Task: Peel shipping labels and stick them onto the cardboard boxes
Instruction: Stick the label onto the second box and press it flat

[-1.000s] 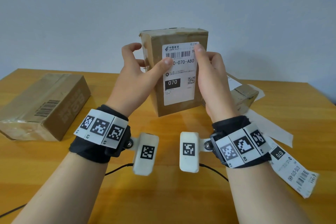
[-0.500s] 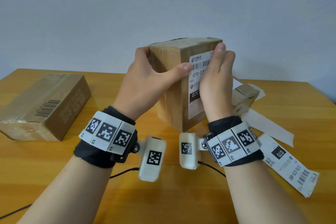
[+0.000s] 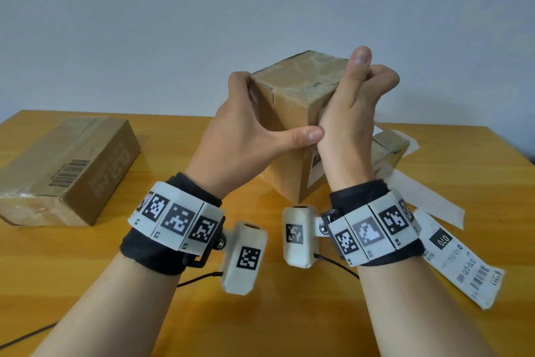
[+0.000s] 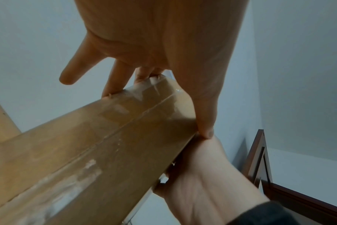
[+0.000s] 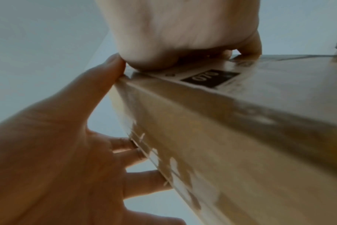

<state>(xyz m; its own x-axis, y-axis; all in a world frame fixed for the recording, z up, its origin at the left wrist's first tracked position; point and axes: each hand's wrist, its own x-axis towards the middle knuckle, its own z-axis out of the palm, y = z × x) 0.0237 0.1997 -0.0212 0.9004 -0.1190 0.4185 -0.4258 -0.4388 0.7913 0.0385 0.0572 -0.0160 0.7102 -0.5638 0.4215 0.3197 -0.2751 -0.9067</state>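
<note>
The tall brown cardboard box wrapped in clear tape [image 3: 292, 113] is held up off the yellow wooden desk [image 3: 144, 313], tipped over one corner, between the two hands. By my reckoning it is light and stiff: it rides easily in the air and its edges stay straight. The glossy tape looks slick, so the safest hold is across opposite faces or over the corners, not on the taped seam.

The left hand [image 3: 246, 136] has its grip spread wide over the box: fingers curled over the far top edge, thumb laid along the near edge, its tip touching the other hand. The right hand [image 3: 350, 125] lies against the labelled face with its fingers folded over the top corner and the thumb standing up. Its heel presses on the white shipping label with the black "070" block [image 5: 208, 78], which looks already stuck; only its lower part shows below that hand.

Away from the grip, a flat brown cardboard box with a printed barcode [image 3: 66, 171] lies to the left, and a loose white shipping label [image 3: 460, 264] lies below the right wrist.
</note>
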